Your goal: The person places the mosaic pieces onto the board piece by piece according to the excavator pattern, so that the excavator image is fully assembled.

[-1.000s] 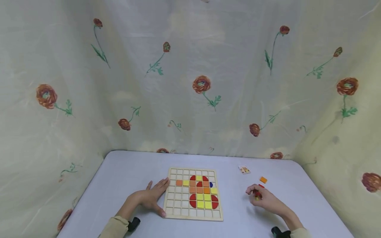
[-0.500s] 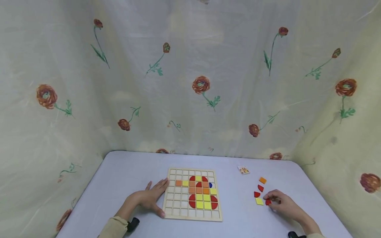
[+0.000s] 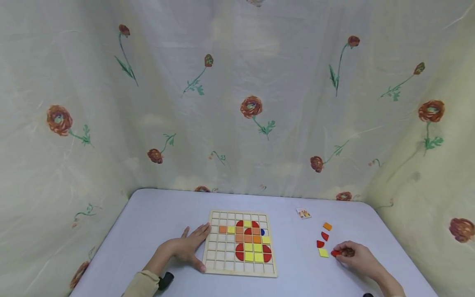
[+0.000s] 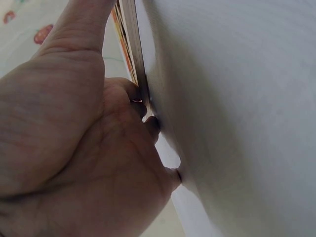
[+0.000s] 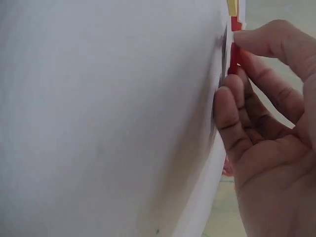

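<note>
A square wooden grid board (image 3: pixel 241 273) lies on the table, with red, yellow, orange and blue tiles in its cells. My left hand (image 3: pixel 185 249) rests spread at the board's left edge, thumb at the near corner and fingertips farther up. In the left wrist view, the fingers of the left hand (image 4: pixel 94 133) lie along the board's side (image 4: pixel 131 44). My right hand (image 3: pixel 356 256) pinches a red rounded tile (image 3: pixel 335 253) between thumb and fingers, low over the table. Just left of it lies a yellow square tile (image 3: pixel 323 252).
Beyond the yellow tile lie a red tile (image 3: pixel 320 244), another red tile (image 3: pixel 325 236) and an orange square (image 3: pixel 327 226), in a loose column. A small picture card (image 3: pixel 304 213) lies farther back. Flowered cloth (image 3: pixel 252 144) hangs behind the table (image 3: pixel 167 206).
My right hand has moved right and toward me, off the loose tiles, uncovering the red and yellow ones. It now pinches a red tile on their right. My left hand has stayed put.
</note>
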Available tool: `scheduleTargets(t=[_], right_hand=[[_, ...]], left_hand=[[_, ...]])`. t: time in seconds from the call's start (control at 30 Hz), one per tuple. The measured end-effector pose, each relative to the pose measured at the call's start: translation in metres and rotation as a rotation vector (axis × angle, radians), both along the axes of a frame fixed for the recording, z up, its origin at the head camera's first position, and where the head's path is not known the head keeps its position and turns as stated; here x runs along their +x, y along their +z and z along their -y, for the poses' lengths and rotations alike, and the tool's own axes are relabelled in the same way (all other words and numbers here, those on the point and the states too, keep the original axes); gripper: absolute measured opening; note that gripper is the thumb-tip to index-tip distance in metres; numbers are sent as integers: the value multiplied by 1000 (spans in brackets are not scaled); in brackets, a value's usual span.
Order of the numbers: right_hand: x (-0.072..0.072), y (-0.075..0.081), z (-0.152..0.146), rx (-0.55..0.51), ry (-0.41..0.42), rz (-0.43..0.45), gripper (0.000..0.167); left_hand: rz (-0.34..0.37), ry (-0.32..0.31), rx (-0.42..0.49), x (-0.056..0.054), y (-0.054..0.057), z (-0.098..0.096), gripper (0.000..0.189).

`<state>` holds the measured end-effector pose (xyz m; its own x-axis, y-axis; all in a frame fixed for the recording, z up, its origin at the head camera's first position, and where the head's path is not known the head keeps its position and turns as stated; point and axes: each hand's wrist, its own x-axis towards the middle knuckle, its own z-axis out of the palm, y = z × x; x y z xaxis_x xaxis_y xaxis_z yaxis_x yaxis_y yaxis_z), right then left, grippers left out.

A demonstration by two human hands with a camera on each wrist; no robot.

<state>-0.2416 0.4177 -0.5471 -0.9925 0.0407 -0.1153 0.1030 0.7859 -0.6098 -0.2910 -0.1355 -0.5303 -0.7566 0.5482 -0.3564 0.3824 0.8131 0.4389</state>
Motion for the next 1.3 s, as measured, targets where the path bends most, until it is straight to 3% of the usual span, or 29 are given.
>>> scheduleTargets(t=[0.17, 0.23, 0.5, 0.8, 1.03, 1.3], right_hand=[[-5, 7, 23, -59, 11, -38, 33], [-9, 11, 40, -95, 50, -45, 32], [-35, 22, 135, -177, 280, -42, 23], [-74, 25, 242, -154, 524, -87, 16], [-93, 22, 302, -129, 597, -87, 14], [-100, 14, 337, -44, 608, -100, 13]], left_hand=[[-2, -5, 10, 1, -1, 2, 128], [-1, -6, 15, 1, -1, 2, 128], [7, 0, 21, 2, 1, 3, 128], [-3, -4, 1, -1, -1, 2, 127], [-13, -24, 1, 0, 0, 2, 126], [-18, -38, 6, -1, -1, 3, 125]])
